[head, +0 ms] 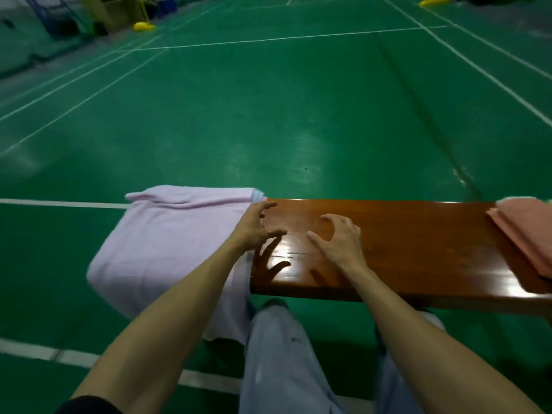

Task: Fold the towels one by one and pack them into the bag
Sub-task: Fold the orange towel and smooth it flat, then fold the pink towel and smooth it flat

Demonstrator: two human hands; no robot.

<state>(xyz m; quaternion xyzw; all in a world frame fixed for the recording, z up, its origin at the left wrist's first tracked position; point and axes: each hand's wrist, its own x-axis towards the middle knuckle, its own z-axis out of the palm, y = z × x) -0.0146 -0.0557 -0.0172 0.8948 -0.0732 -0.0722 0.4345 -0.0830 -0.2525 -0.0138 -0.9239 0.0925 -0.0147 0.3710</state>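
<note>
Lilac towel overhangs the tabletop's left end; my fingers are spread, empty; a lopsided tug could slide it off.

A glossy wooden bench carries a lilac towel draped over its left end and what looks like folded pink towels at right.

Black sleeve, pale blue trousers

Bench across the middle, towel draped over its left end, pile on its right end, left hand at the towel's right edge, right hand over the bench beside it, floor behind, legs before the bench.
</note>
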